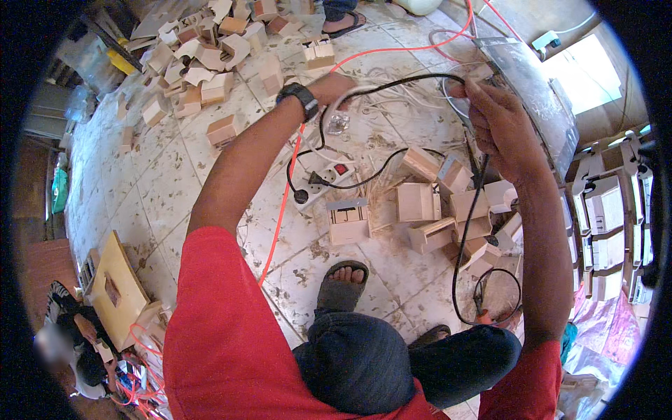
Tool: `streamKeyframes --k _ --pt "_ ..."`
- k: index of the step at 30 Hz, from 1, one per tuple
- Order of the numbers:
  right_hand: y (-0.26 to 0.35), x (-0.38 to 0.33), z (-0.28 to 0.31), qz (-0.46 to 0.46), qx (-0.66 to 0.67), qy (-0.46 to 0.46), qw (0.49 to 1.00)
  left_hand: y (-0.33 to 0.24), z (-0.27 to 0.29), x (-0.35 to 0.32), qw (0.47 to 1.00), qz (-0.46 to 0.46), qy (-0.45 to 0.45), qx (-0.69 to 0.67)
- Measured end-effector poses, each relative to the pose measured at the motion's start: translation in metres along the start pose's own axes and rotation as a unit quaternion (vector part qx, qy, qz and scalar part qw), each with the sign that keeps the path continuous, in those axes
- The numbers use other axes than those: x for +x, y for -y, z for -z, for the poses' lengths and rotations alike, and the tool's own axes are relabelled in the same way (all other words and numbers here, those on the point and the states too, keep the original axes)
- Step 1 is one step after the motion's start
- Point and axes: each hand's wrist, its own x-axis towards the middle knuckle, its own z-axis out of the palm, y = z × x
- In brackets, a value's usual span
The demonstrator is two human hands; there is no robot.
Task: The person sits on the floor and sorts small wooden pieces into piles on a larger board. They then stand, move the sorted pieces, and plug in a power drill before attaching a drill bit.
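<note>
The left hand (332, 89) hides its fingertips, so its grip cannot be told, while the right hand (500, 124) clutches a black cable (413, 78) above stained floor tiles (175, 196).

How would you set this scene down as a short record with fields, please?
Right grip: closed on a black cable
Left grip: at the cables; hold unclear
Watch: black, worn on the left
Power strip: white, on the floor, with a red switch
Small boxes: loose group beside the power strip
Box pile: upper left
Orange cable: crosses the floor
Other person: lower left edge
</note>
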Motion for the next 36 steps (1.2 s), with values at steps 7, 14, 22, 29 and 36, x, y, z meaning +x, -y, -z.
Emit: streamKeyframes --k 7,14,22,29,36 --pt "-0.093 0.016 0.032 -0.150 -0.036 -0.121 0.981 0.031 0.044 -0.041 0.784 0.336 -0.253 -0.456" --pt "-0.115 0.000 0.096 -0.131 0.054 -0.220 0.965 0.080 0.091 -0.095 0.571 0.317 -0.382 -0.654" --pt "-0.100 -0.013 0.093 -0.042 -0.013 -0.208 0.977 0.096 0.121 -0.078 0.940 0.295 -0.160 0.052" --pt "-0.047 -0.033 0.070 0.015 -0.004 -0.177 0.984 0.105 0.049 -0.082 0.934 0.329 -0.054 0.125" --pt "-0.044 -0.025 0.057 0.027 0.002 -0.156 0.987 0.025 -0.040 -0.086 0.957 0.265 -0.001 0.120"
